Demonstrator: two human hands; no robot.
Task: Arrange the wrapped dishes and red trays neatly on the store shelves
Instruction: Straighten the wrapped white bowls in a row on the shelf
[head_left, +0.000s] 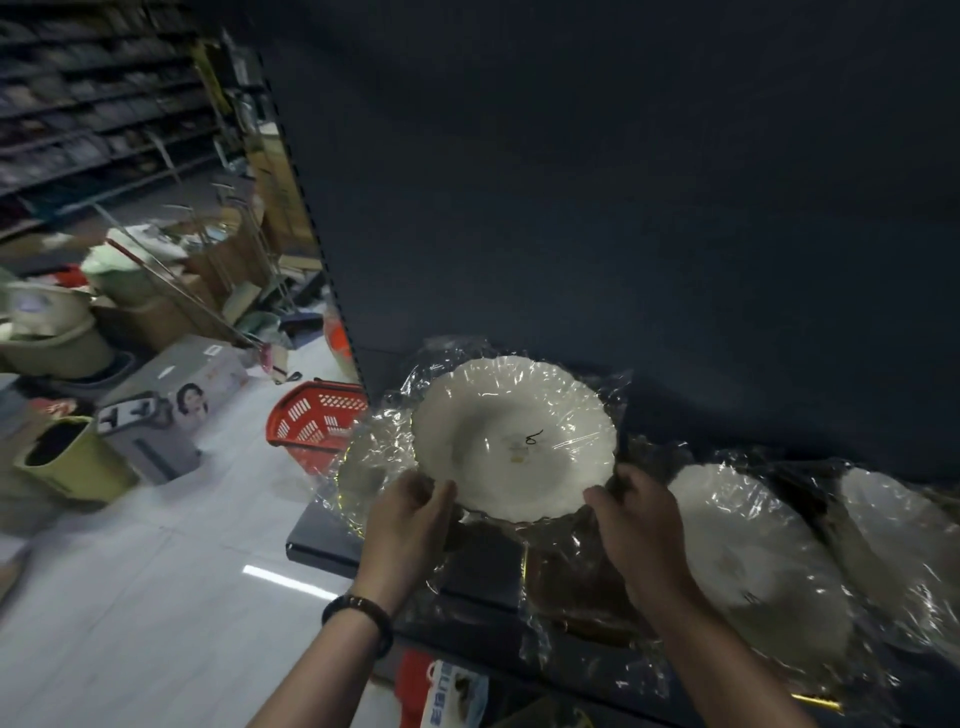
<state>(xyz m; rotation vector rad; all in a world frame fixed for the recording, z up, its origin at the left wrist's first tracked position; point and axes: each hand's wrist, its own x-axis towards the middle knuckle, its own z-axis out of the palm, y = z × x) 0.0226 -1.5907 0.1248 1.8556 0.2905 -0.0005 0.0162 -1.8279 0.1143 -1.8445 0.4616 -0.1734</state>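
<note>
**A plate goes up on the shelf**

From the head camera, the person holds a wavy-edged white plate (514, 441) in clear wrap with both hands. The left hand (410, 514) grips its lower left rim. The right hand (641, 525) grips its lower right rim, with fingers curled round the edge. The plate is tilted up over the dark shelf (322, 545), close to the dark back wall.

Just left of it lies another wrapped plate (369, 467). Under it sits a brown wrapped dish (576, 577). To the right, a second white plate (753, 561) and a third white plate (904, 545) lean in a row.

The job looks part way done. Some dishes seem to be in place, but the wrap is messy and the held plate is not set down yet. No red tray shows for sure. Only a red basket (317, 421) sits on the floor.
</note>
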